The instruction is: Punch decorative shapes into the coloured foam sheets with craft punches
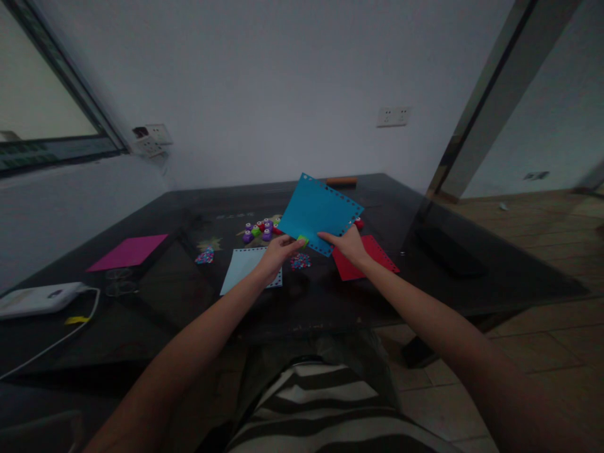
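Note:
A blue sheet [318, 211] with punched holes along its edges is held up, tilted, above the dark table. My right hand [348, 244] grips its lower right part, thumb on the front and fingers behind. At the lower left edge, my left hand [277, 255] pinches a small yellow-green piece [302, 240] that touches or overlaps the sheet; its kind is too small to tell. Beneath my hands lie a pale blue punched sheet [238, 270], a red punched sheet [349, 269] and a heap of small coloured bits [301, 261].
Several purple, red and green eyed figures [262, 229] stand behind my left hand. A second heap of bits [205, 256], a magenta sheet [129, 251] and a white device with a cable [40, 299] lie left. A black object [448, 251] lies right, a brown roll [341, 182] at the back.

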`<state>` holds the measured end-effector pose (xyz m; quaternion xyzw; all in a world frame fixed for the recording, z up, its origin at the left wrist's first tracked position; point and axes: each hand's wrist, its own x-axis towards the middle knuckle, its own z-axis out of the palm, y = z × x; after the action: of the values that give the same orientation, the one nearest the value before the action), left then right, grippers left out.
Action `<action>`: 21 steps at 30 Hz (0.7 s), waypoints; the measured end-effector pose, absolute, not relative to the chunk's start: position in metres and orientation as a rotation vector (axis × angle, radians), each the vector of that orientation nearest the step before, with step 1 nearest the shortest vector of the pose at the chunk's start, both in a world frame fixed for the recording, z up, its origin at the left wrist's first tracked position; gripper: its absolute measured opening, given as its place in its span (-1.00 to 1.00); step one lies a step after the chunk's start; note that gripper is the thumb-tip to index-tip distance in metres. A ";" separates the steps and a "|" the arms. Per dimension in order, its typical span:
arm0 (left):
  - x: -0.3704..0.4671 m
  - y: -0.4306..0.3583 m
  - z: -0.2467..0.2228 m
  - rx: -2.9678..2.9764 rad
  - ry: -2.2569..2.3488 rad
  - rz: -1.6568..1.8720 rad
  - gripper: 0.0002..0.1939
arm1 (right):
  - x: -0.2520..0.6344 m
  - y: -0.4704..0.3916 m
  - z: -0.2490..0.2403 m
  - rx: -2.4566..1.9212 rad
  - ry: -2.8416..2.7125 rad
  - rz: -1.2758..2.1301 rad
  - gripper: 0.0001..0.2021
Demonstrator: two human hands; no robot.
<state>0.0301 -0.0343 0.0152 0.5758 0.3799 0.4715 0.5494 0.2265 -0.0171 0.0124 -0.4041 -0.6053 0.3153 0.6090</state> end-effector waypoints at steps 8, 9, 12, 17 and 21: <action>0.030 -0.033 0.013 1.417 0.927 1.131 -0.70 | 0.226 -0.018 0.013 -0.945 -1.409 0.726 -0.46; 0.030 -0.033 0.013 1.428 0.925 1.134 -0.71 | 0.226 -0.018 0.013 -0.936 -1.411 0.727 -0.46; 0.029 -0.033 0.014 1.448 0.935 1.139 -0.71 | 0.226 -0.018 0.014 -0.923 -1.414 0.732 -0.46; 0.029 -0.033 0.014 1.461 0.942 1.140 -0.69 | 0.226 -0.020 0.015 -0.951 -1.423 0.721 -0.45; 0.029 -0.034 0.015 1.473 0.954 1.151 -0.68 | 0.225 -0.021 0.016 -0.944 -1.425 0.716 -0.45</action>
<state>0.0292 -0.0338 0.0150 0.6085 0.3941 0.4756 0.4982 0.2254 -0.0210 0.0157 -0.4072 -0.6149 0.3090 0.6005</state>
